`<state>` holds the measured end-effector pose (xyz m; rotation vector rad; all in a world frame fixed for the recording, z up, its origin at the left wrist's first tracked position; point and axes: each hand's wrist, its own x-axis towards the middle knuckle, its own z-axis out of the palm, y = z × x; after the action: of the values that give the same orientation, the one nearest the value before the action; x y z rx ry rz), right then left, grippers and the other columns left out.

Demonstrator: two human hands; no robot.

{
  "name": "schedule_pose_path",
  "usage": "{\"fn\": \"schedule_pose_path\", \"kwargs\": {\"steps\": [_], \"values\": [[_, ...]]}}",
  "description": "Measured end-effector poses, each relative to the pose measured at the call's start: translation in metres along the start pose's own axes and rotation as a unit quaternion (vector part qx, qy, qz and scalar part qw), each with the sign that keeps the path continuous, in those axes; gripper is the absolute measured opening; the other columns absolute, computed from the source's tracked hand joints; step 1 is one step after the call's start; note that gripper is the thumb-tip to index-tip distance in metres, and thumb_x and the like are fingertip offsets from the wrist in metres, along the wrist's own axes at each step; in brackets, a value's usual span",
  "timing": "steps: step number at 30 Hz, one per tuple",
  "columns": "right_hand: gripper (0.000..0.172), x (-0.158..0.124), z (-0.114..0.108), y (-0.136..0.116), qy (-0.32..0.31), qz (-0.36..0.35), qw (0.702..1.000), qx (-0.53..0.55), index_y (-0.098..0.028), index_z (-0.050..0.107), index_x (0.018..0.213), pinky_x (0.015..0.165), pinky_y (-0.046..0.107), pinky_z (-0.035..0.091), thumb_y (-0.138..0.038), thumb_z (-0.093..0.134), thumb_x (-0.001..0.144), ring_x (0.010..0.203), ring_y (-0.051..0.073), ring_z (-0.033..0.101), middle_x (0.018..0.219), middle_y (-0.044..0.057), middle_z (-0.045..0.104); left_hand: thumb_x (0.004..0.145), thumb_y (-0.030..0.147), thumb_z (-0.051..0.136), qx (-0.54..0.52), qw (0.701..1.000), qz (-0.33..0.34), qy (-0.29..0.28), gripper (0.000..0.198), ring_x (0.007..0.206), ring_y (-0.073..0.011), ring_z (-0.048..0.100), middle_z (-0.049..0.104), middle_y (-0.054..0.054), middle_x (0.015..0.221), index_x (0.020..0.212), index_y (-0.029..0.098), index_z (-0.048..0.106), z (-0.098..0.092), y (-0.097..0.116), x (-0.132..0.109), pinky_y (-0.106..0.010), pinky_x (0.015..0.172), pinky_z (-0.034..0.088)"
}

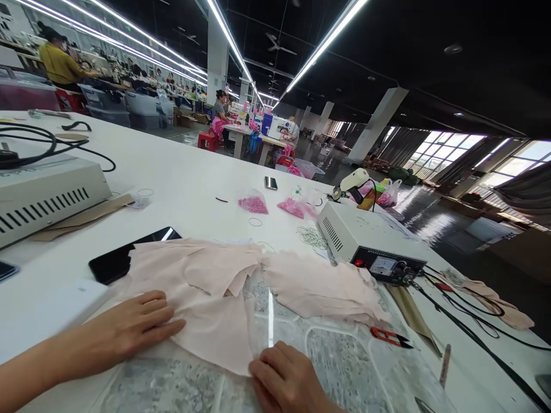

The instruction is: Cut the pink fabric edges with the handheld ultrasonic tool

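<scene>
My left hand (133, 324) lies palm down with its fingers stretched out on a pale pink fabric piece (219, 330). At the near right corner of that piece, my right hand (288, 376) has its fingers pinched together on the edge. More pale pink fabric (193, 264) is heaped just behind, and a second pile of cut pieces (318, 287) lies to the right. Under the work is a clear-coated, grey stone-patterned mat (340, 355). Orange-handled thread snips (390, 337) rest beside the right-hand pile.
A control box (365, 235) with cables stands at right; another vented box (47, 189) is at left. A black phone (129, 258) lies behind the fabric. Bags of pink bits (253, 203) and loose elastic loops (312, 236) are farther back. Beyond, people sit at sewing machines.
</scene>
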<state>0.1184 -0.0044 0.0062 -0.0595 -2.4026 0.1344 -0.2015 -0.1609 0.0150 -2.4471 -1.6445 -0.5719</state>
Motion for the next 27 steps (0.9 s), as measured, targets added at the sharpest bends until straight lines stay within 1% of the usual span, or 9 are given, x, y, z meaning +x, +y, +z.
{"fn": "schedule_pose_path", "kwargs": {"steps": [2, 6, 8, 11, 13, 16, 19, 23, 27], "values": [[0.021, -0.002, 0.001, 0.000, 0.012, -0.004, 1.000, -0.012, -0.020, 0.061, 0.081, 0.045, 0.028, 0.040, -0.005, 0.047, 0.084, 0.051, 0.016, 0.052, 0.061, 0.002, 0.063, 0.092, -0.005, 0.028, -0.007, 1.000, -0.005, -0.007, 0.071, 0.100, -0.0176, 0.068, 0.074, 0.001, 0.104, 0.142, 0.040, 0.052, 0.000, 0.000, -0.001, -0.038, 0.113, 0.037], [0.027, -0.004, -0.003, -0.004, -0.001, 0.013, 1.000, -0.002, -0.019, 0.061, 0.081, 0.047, 0.027, 0.041, 0.003, 0.045, 0.078, 0.053, 0.016, 0.054, 0.063, 0.003, 0.063, 0.092, -0.004, 0.030, -0.028, 1.000, -0.011, -0.005, 0.067, 0.100, -0.0192, 0.069, 0.074, -0.001, 0.103, 0.137, 0.038, 0.058, -0.003, -0.001, -0.001, -0.043, 0.112, 0.040], [0.028, -0.004, -0.006, -0.006, -0.001, 0.006, 1.000, -0.009, -0.017, 0.061, 0.084, 0.047, 0.026, 0.040, 0.004, 0.045, 0.078, 0.053, 0.015, 0.052, 0.063, 0.003, 0.062, 0.090, -0.006, 0.033, -0.013, 1.000, -0.001, -0.005, 0.068, 0.104, -0.0187, 0.068, 0.073, -0.002, 0.107, 0.139, 0.036, 0.056, -0.005, 0.000, -0.001, -0.043, 0.113, 0.039], [0.028, -0.003, -0.009, -0.008, -0.004, -0.011, 0.999, -0.034, -0.016, 0.062, 0.084, 0.046, 0.026, 0.038, 0.005, 0.045, 0.077, 0.051, 0.015, 0.050, 0.061, 0.003, 0.060, 0.088, -0.008, 0.039, 0.017, 1.000, 0.015, -0.018, 0.067, 0.103, -0.0178, 0.068, 0.072, -0.002, 0.105, 0.139, 0.032, 0.056, -0.011, 0.004, 0.002, -0.041, 0.114, 0.038], [0.027, -0.004, -0.012, -0.008, -0.008, -0.011, 1.000, -0.028, -0.016, 0.062, 0.086, 0.047, 0.027, 0.041, 0.003, 0.046, 0.075, 0.053, 0.017, 0.052, 0.062, 0.004, 0.061, 0.091, -0.003, 0.041, 0.029, 0.999, 0.023, -0.024, 0.056, 0.105, -0.0193, 0.067, 0.072, -0.004, 0.107, 0.135, 0.028, 0.059, -0.015, 0.011, 0.005, -0.043, 0.114, 0.038], [0.029, -0.006, -0.016, -0.009, -0.007, -0.022, 1.000, -0.008, -0.012, 0.064, 0.098, 0.051, 0.029, 0.048, -0.003, 0.051, 0.073, 0.060, 0.019, 0.059, 0.069, 0.007, 0.067, 0.101, 0.011, 0.041, 0.034, 0.998, 0.045, -0.013, 0.037, 0.110, -0.0225, 0.064, 0.071, -0.007, 0.111, 0.130, 0.022, 0.062, -0.019, 0.025, 0.014, -0.043, 0.113, 0.039], [0.031, -0.009, -0.017, -0.009, -0.027, -0.032, 0.999, -0.006, -0.010, 0.063, 0.104, 0.053, 0.031, 0.052, -0.009, 0.055, 0.074, 0.063, 0.021, 0.062, 0.074, 0.010, 0.070, 0.105, 0.017, 0.044, 0.024, 0.997, 0.073, 0.005, 0.027, 0.108, -0.0216, 0.065, 0.072, -0.007, 0.110, 0.123, 0.018, 0.064, -0.017, 0.040, 0.024, -0.040, 0.112, 0.038], [0.022, -0.011, -0.013, -0.008, -0.022, 0.002, 1.000, 0.005, -0.016, 0.063, 0.091, 0.050, 0.028, 0.050, -0.003, 0.055, 0.076, 0.056, 0.018, 0.059, 0.067, 0.005, 0.068, 0.101, 0.017, 0.054, -0.031, 0.996, 0.078, -0.002, 0.022, 0.102, -0.0221, 0.064, 0.070, -0.007, 0.107, 0.121, 0.016, 0.063, -0.007, 0.057, 0.039, -0.043, 0.110, 0.039], [0.019, -0.010, -0.013, -0.006, -0.017, 0.080, 0.994, 0.077, -0.019, 0.065, 0.090, 0.054, 0.025, 0.051, -0.005, 0.055, 0.082, 0.060, 0.017, 0.063, 0.071, 0.005, 0.068, 0.096, 0.012, 0.058, -0.114, 0.993, 0.029, -0.005, 0.025, 0.098, -0.0228, 0.062, 0.067, -0.008, 0.106, 0.120, 0.019, 0.061, 0.006, 0.066, 0.052, -0.042, 0.102, 0.044]]}}
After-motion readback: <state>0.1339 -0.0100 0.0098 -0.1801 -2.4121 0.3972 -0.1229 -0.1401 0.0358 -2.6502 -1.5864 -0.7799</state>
